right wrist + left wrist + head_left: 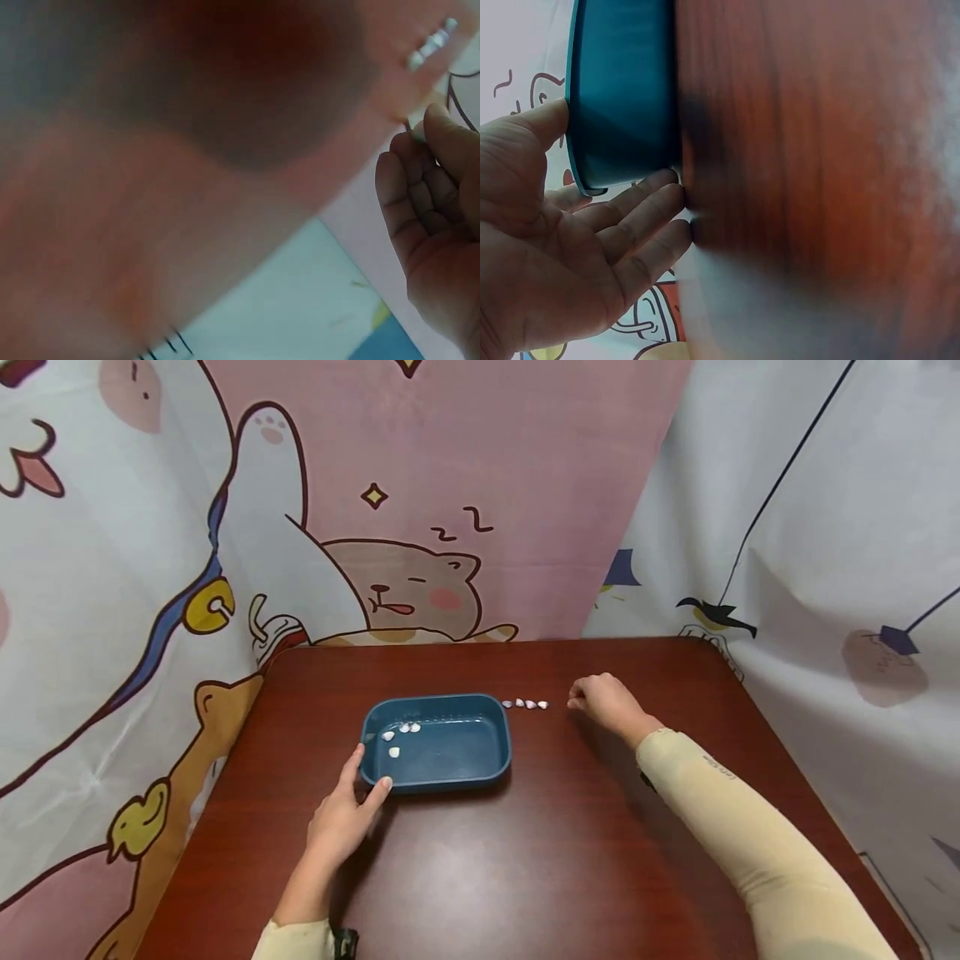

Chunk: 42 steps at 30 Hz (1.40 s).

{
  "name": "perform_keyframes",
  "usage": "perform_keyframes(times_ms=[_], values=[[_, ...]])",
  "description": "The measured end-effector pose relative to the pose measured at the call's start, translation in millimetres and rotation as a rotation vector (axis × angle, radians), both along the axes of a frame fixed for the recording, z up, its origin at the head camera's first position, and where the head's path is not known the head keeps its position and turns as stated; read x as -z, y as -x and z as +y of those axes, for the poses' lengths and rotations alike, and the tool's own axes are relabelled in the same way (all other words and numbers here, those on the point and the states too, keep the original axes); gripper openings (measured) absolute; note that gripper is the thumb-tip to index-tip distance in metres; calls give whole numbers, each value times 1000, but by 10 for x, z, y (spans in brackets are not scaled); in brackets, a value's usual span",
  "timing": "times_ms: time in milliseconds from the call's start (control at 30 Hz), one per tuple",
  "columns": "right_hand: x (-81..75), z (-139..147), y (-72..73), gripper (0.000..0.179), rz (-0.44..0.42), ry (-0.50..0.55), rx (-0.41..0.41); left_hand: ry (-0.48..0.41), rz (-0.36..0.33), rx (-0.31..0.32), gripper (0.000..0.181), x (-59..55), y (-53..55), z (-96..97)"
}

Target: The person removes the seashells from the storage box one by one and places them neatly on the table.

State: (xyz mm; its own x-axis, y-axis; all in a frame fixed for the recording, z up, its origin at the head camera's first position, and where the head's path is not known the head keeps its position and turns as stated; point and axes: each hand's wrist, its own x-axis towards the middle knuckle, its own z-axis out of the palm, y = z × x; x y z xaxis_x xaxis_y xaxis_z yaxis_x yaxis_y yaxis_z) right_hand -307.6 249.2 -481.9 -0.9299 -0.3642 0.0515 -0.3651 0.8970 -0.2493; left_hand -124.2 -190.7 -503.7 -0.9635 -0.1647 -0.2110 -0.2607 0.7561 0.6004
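A dark teal rectangular tray (442, 784) sits on the table, with several small white shell-like pieces (394, 752) lying toward its left side. My left hand (341, 822) holds the tray's near left corner; in the left wrist view the thumb touches the rim and the other fingers reach around the wall. To the right of the tray, several similar pieces form a short row (531, 704). My right hand (611, 703) is just right of that row, fingers curled. In the right wrist view, thumb and forefinger pinch a small pale piece (418, 133), mostly hidden.
The reddish-brown wooden table (465, 877) ends at the back against a cartoon-printed cloth (465, 460). More of this cloth hangs along the left and right sides.
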Motion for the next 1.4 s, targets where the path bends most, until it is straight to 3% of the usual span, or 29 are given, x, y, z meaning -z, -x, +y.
perform_keyframes(times_ms=[100, 233, 633, 933, 1067, 1233, 1300, 1400], values=[[188, -38, 36, 14, -2, -9, -8, 9, -2, 1, 90, 4, 8, -19], [327, -96, 77, 14, 12, 9, 25, 12, -1, 8, 89, -2, 13, -8], [405, -173, 167, 14, -19, 111, 40, 19, -7, -5, 89, -11, 0, 16], [417, -163, 155, 15, 17, 136, 51, 4, -13, -15, 88, -3, -4, 38], [316, -146, 163, 20, 39, 256, 141, 10, -16, -8, 89, -3, 1, 46], [-49, -294, 163, 35, 56, 483, 252, 7, -15, -9, 89, 2, -1, 39], [-213, -463, 116, 36, 57, 535, 232, 7, -15, -10, 89, 6, -2, 34], [-387, -850, 7, 29, 63, 547, 120, 9, -15, -11, 89, 9, 4, 20]])
